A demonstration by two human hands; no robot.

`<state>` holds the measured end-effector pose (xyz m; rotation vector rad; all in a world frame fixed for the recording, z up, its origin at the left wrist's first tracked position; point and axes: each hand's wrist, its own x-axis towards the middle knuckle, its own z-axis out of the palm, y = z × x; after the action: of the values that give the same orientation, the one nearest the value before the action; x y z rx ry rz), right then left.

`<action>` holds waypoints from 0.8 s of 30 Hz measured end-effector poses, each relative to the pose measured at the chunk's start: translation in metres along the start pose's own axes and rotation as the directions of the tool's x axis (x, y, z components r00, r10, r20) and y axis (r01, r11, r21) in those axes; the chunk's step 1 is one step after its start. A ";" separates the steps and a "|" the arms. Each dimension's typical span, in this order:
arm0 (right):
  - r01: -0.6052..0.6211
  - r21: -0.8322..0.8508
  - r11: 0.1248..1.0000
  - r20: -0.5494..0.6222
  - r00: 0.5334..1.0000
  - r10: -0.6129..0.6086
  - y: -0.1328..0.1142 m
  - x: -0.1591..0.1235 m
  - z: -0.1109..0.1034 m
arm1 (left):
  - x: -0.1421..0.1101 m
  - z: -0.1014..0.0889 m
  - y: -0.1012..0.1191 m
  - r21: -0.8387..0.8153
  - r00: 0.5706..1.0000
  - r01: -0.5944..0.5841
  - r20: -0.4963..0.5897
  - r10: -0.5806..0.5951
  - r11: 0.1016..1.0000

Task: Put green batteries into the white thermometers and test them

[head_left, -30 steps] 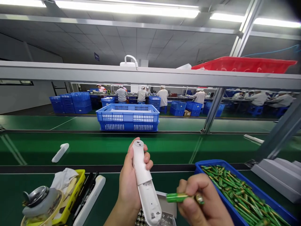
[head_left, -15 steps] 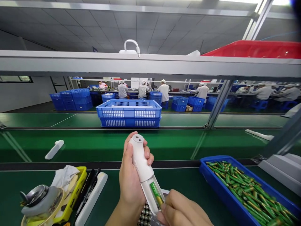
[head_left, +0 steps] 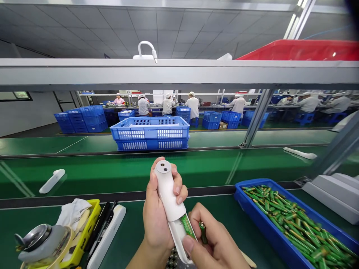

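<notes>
Head view, the only one: white handle (head_left: 167, 190) is gripped in L hand (head_left: 156, 218), approx. mid-pic, over the green surface (head_left: 133, 224), tilted w/ its two-hole end up & away, open bay end down toward the wearer. L fingers curl round the upper part, closed on it. In the bay lies a green battery (head_left: 187, 225), upper end at the edge of the sleeve. R hand (head_left: 217, 241) is at the handle's lower R side, thumb at the bay by that battery; R fingers are bent in, holding a loose battery (head_left: 202, 231), metal end up, just R of the handle. Small metal balls (head_left: 171, 260) show below the handle, partly hidden by hands. R of handle: blue tray (head_left: 263, 224) full of green/gold batteries, then pale boxes (head_left: 333, 201) farther R. L of handle: long white part (head_left: 108, 235), black tools (head_left: 98, 229) alongside, then yellow basket (head_left: 89, 237) w/ white cloth (head_left: 73, 212) & metal-topped container (head_left: 37, 237) by it. Beyond handle: green belt (head_left: 112, 172) w/ small white part (head_left: 52, 181) far L, slim white piece (head_left: 300, 153) far R; stacked blue crates (head_left: 151, 144) behind. Above handle: shelf (head_left: 168, 74) w/ white looped item (head_left: 144, 56), plus red tray (head_left: 303, 50) to R. Ppl in white (head_left: 192, 106) far back.
</notes>
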<state>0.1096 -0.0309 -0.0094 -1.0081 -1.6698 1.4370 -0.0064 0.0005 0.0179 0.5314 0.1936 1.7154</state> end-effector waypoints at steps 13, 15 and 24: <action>0.385 -0.301 0.872 -0.275 0.841 -0.466 -0.003 -0.002 -0.032 | 0.008 -0.005 -0.004 0.178 0.981 -0.121 -0.129 0.145 0.977; 0.337 -0.252 0.907 -0.301 0.864 -0.404 -0.005 -0.004 -0.030 | 0.005 -0.004 -0.007 0.217 0.979 -0.142 -0.117 0.170 0.966; 0.251 -0.306 0.918 -0.267 0.903 -0.336 -0.001 0.002 -0.018 | -0.007 -0.006 -0.018 0.345 0.982 -0.076 -0.135 0.129 0.936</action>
<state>0.1244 -0.0209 -0.0061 -1.0115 -1.7129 0.8199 0.0076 -0.0014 0.0033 0.6685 0.5912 1.8381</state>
